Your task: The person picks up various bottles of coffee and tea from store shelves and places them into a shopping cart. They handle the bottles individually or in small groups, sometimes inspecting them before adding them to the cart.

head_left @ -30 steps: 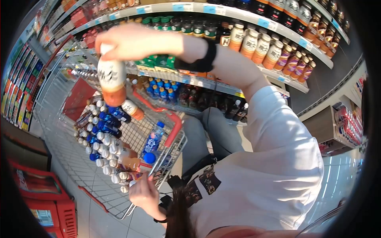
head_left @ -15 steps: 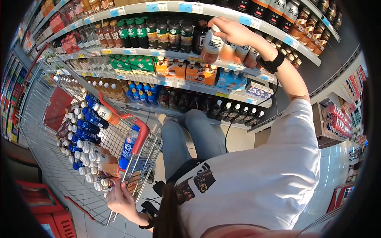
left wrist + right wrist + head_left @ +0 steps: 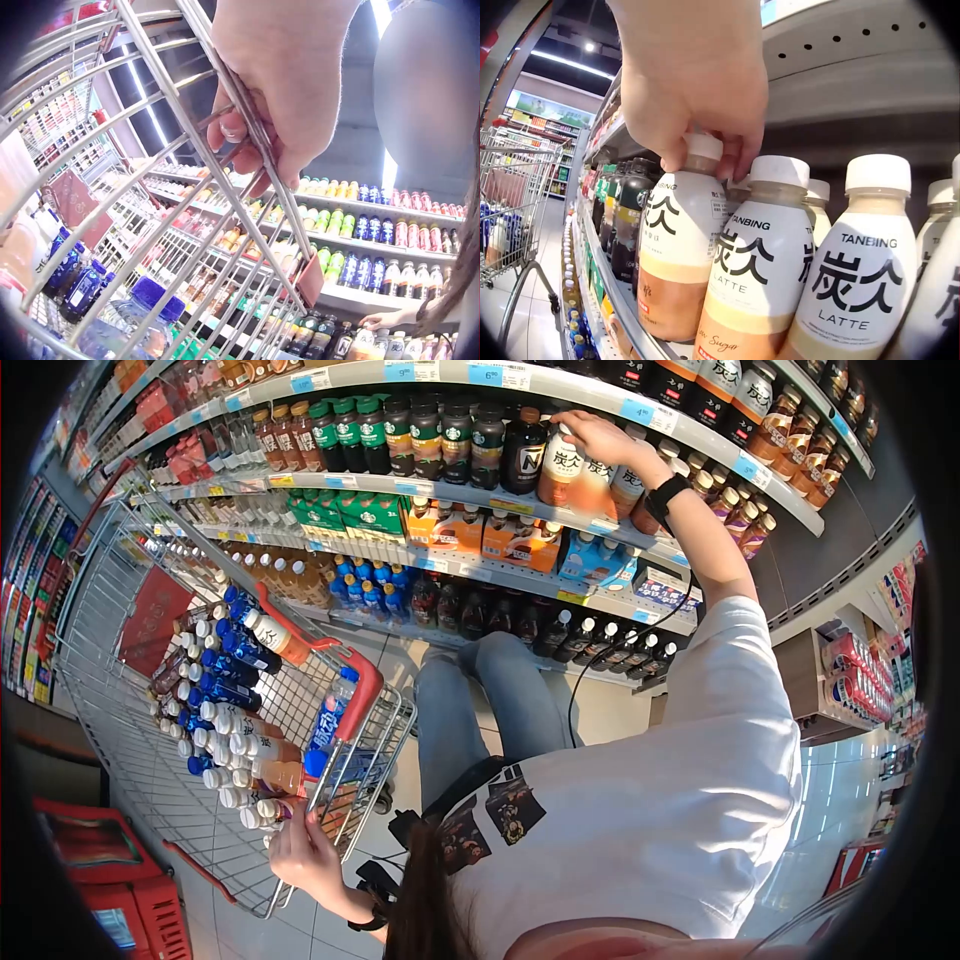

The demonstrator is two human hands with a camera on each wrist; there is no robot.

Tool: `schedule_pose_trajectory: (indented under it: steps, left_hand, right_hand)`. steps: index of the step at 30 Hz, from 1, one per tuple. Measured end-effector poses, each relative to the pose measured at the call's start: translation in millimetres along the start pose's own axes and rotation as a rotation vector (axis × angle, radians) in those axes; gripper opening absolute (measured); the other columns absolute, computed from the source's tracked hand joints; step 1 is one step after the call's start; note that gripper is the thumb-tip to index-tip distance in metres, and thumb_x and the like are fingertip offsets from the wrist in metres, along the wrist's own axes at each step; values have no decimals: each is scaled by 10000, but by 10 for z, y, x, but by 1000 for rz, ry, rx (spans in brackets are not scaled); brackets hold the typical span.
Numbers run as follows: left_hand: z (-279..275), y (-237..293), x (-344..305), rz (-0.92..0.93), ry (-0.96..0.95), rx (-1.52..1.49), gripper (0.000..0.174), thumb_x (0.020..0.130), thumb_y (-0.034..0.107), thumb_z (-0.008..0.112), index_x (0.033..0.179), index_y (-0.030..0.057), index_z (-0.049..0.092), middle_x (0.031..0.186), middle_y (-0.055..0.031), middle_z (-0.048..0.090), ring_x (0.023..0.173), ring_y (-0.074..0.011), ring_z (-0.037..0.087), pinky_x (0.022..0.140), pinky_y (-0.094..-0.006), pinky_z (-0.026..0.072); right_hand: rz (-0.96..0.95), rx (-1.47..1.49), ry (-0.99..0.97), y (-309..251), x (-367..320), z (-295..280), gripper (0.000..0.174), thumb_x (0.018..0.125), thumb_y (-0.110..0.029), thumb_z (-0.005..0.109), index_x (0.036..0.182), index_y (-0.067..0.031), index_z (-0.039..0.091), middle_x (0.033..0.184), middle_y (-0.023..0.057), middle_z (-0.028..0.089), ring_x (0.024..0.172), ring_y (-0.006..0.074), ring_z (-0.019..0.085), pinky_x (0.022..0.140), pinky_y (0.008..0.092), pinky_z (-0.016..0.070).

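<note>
In the head view, the right hand [image 3: 605, 442], right of top centre, holds a latte bottle [image 3: 562, 470] by its top at the shelf [image 3: 465, 498] front; the left hand [image 3: 308, 857], lower left, is at the shopping cart [image 3: 362, 690]. In the left wrist view, its fingers curl round a wire bar [image 3: 280, 187], upper centre, which should steady the cart. In the right wrist view, fingers pinch the bottle's white cap [image 3: 703, 145], left of centre; a firm pinch and upright handling should best spare the neighbouring bottle [image 3: 754, 247] just beside it
</note>
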State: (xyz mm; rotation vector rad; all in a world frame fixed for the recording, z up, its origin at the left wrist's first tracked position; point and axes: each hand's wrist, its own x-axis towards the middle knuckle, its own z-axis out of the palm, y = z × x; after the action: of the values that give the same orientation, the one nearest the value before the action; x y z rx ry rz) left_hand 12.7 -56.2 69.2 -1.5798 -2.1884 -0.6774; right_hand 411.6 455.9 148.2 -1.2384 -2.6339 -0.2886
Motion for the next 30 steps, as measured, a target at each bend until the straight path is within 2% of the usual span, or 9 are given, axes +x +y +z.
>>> schedule_pose_trajectory:
  steps: [10,14,15,18,19,20,22,26,30]
  left_hand:
    - [23,-22,-16,15,-1,-23,134,808,92,581,905,33,652,652,-97,581,544,-289,529,518,-375,395]
    - [10,-17,-25,1,-7,-13,144,824,114,586,926,54,667,673,-95,617,546,-289,536,522,-372,397]
    - [9,-23,-27,-8,-11,-14,149,831,125,588,936,65,675,685,-94,636,549,-290,541,526,-369,400]
    - [13,-3,-11,19,8,-14,132,816,98,576,901,29,651,632,-95,566,524,-287,512,502,-379,378]
    - [14,1,-10,19,6,-10,132,818,99,575,899,29,651,629,-95,564,522,-287,510,501,-378,376]
    - [11,0,-10,20,5,-6,132,819,101,574,898,28,650,627,-95,562,520,-286,509,500,-378,374]
    - [13,1,-9,10,-4,-2,144,829,116,574,916,39,658,643,-95,583,526,-285,511,506,-376,377]
    - [-3,14,-16,-5,-14,2,151,836,127,575,926,45,665,651,-96,599,525,-285,507,509,-376,371]
    - [3,30,-7,1,8,10,131,827,119,572,873,24,649,612,-94,550,503,-287,491,489,-380,358]
  right_hand:
    - [-60,28,-20,85,142,90,287,885,-146,517,1152,-73,441,1102,145,522,1013,339,524,829,416,425]
    - [59,37,-65,103,145,77,279,906,-203,499,1153,-85,442,1056,157,559,996,345,537,811,422,429]
    - [103,16,-119,137,169,65,370,899,-263,526,1213,-92,428,1098,168,562,1033,328,535,841,400,433]
    - [-13,128,-51,332,166,106,468,884,-333,550,1271,-103,423,1174,173,543,1081,297,529,880,371,429]
    - [-35,40,-1,345,170,54,517,886,-400,529,1299,-108,426,1241,172,512,1128,274,508,909,352,418]
    - [76,132,12,362,181,-12,480,894,-422,497,1239,-89,496,1213,164,540,1099,284,527,891,355,427]
    - [161,187,218,386,191,-82,465,883,-437,503,1185,-85,545,1147,156,585,1030,299,560,860,355,442]
    - [231,-170,141,311,358,-86,404,886,-416,495,1120,-101,593,1053,151,622,960,321,583,816,374,462]
    - [282,-234,112,327,417,-36,415,884,-424,498,1128,-100,588,1058,154,619,967,320,580,823,373,459]
